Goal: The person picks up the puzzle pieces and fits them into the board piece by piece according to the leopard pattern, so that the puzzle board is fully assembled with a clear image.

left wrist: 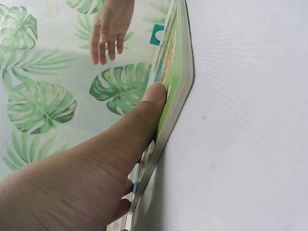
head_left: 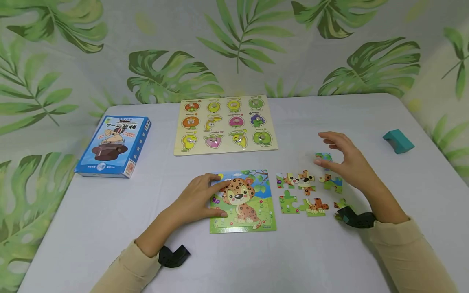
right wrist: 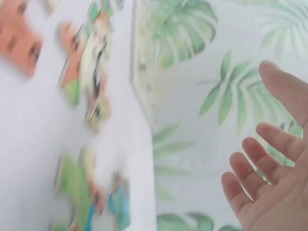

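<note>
My left hand rests at the left side of a leopard picture puzzle board; its thumb lies on the board's face in the left wrist view. My right hand hovers over the loose pieces, fingers apart and holding nothing; the right wrist view shows its spread fingers. Between the hands lie spotted leopard pieces, a green jigsaw piece and a piece with orange paws. Nearer the right hand are a blue-green piece and another, partly hidden by the thumb.
A wooden fruit peg board lies at the table's back. A blue box sits at the left, and a teal arch block at the right. Leaf-patterned cloth hangs behind the white table.
</note>
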Tool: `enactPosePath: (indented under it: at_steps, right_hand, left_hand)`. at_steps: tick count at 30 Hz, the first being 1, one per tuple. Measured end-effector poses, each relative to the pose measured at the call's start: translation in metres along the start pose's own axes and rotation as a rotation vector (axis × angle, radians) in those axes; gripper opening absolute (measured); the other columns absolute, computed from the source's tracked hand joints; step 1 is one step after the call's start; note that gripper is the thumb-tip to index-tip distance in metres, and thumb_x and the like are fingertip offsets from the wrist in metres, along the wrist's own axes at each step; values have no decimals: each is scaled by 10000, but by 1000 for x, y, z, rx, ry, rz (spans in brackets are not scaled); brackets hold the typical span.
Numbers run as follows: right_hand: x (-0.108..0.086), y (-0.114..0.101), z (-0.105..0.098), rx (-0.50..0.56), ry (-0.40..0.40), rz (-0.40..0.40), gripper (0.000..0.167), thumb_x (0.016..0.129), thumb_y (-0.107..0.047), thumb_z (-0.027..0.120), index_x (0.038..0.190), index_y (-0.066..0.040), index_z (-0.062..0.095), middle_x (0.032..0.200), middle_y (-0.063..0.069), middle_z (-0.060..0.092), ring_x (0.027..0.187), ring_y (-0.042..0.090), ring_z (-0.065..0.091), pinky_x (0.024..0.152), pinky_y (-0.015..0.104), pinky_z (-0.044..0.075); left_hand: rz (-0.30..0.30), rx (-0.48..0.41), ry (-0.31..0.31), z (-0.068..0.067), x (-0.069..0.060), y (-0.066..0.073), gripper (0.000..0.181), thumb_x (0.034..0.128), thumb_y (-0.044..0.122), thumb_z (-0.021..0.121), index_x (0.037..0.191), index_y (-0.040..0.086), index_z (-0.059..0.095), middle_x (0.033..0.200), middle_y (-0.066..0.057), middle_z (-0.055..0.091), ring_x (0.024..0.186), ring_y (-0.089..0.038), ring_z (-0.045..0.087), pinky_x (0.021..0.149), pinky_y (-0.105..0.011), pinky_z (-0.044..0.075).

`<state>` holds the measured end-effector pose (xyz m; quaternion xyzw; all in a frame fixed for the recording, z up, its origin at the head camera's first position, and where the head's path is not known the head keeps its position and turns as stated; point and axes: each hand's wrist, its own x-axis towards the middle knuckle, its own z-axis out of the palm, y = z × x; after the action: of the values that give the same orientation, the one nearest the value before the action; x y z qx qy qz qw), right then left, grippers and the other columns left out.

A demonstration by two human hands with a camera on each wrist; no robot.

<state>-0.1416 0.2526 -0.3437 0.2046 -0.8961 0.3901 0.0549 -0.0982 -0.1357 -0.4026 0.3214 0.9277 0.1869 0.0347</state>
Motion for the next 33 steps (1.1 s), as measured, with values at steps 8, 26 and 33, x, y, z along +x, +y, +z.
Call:
enactPosePath:
  at_steps: [8,26,33]
  right_hand:
    - [-8,34,-5,52,-36,206,634,819,-188,669,1359,-84,355,1335,139,342,1169,353,340,933,524,290]
    - [-14,71,0,-88,-190,272,626,821,-328,649,1316,-31,406,1358,234,325,1261,424,221,971,589,181]
    - [-13,67,-1,-176,-136,181,571,804,-267,682,1242,40,483,1240,251,400,1153,464,335,899,612,268]
  left_hand:
    - [0,-10,1,-1,0,0,807,684,611,644,1358,227,420,1276,-85,401,1155,-240,365,987,-408,272]
    - [-9,-19,-13,1,0,0,808,691,597,649,1368,232,401,1303,-84,374,1196,-249,323,1005,-414,246]
    - [-13,-24,-16,1,0,1,799,697,585,654,1368,231,402,1311,-84,370,1200,-257,315,1010,-419,235]
